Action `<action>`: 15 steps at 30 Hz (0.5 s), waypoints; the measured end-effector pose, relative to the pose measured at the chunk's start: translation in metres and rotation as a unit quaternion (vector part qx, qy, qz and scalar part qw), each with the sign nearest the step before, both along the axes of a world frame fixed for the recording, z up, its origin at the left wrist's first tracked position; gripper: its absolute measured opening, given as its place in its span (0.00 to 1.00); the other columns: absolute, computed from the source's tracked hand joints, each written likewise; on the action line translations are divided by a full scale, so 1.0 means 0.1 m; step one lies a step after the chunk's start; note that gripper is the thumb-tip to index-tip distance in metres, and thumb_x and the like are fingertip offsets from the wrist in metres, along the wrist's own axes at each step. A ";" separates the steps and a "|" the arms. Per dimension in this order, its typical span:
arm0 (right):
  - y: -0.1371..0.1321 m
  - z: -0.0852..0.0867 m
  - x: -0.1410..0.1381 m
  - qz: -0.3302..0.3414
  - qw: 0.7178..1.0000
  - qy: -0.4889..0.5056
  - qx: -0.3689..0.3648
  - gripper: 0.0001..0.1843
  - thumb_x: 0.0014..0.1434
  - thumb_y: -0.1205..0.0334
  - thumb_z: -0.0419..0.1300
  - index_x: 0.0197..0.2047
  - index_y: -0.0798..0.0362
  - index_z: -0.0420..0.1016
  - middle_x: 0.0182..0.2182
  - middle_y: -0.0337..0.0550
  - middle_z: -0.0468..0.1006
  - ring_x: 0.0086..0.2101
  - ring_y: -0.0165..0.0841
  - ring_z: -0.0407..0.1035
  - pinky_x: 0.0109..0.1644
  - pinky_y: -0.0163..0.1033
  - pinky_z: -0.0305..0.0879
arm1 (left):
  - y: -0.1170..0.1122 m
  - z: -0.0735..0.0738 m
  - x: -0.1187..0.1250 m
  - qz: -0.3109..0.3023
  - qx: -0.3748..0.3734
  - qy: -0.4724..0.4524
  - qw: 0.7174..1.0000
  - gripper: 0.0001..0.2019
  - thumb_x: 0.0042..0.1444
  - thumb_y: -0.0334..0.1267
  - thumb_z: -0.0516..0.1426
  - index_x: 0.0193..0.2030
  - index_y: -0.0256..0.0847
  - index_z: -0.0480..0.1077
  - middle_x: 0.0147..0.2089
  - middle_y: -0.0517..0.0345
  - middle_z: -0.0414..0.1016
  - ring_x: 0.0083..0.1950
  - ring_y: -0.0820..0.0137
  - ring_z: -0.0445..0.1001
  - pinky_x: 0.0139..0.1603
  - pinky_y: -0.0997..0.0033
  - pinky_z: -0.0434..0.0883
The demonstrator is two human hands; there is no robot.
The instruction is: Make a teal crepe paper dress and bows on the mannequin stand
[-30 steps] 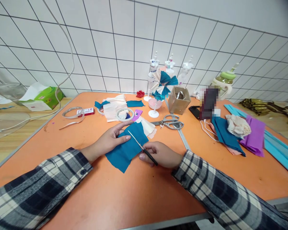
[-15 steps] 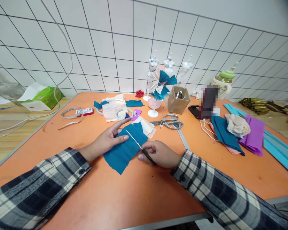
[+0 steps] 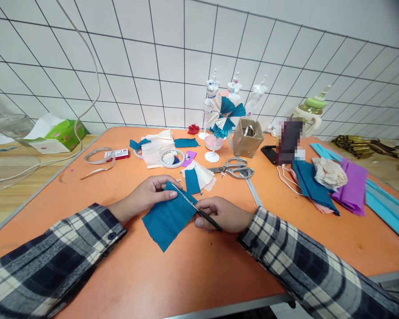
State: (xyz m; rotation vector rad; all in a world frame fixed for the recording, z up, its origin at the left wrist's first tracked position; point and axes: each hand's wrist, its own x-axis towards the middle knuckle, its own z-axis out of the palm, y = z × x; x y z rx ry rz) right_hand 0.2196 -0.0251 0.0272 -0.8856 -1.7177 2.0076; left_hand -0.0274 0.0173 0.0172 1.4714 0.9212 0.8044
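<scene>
Left grip [image 3: 149,194], teal paper [image 3: 169,218] under thumb [image 3: 168,195]

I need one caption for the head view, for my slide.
Left hand holds a blue sheet, right hand black-handled scissors along its edge, above an orange table.

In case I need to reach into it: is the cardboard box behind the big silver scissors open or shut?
Open: the cardboard box has an uncovered top, with its inner walls showing.
</scene>
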 end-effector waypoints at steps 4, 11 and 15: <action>0.00 -0.02 0.01 0.028 0.999 0.015 0.027 0.27 0.51 0.37 0.66 0.35 0.54 0.71 0.23 0.33 0.65 0.23 0.25 0.60 0.26 0.32 0.58 | -0.01 0.02 0.01 -0.028 0.012 0.007 1.000 0.15 0.48 0.46 0.68 0.38 0.39 0.77 0.36 0.55 0.80 0.36 0.66 0.77 0.35 0.72 0.73; -0.02 -0.03 -0.03 0.006 0.998 0.018 0.053 0.29 0.50 0.34 0.65 0.34 0.55 0.68 0.21 0.34 0.68 0.23 0.26 0.62 0.25 0.31 0.56 | 0.01 0.00 0.02 -0.059 -0.009 0.005 0.998 0.17 0.47 0.46 0.69 0.39 0.37 0.75 0.34 0.57 0.80 0.36 0.68 0.77 0.37 0.72 0.74; 0.00 -0.03 -0.02 0.023 0.997 0.016 0.071 0.30 0.50 0.33 0.64 0.34 0.55 0.68 0.24 0.37 0.70 0.24 0.26 0.63 0.26 0.32 0.57 | 0.02 -0.01 0.00 -0.062 -0.021 0.008 0.998 0.17 0.48 0.47 0.68 0.37 0.37 0.75 0.34 0.57 0.80 0.36 0.68 0.78 0.38 0.71 0.75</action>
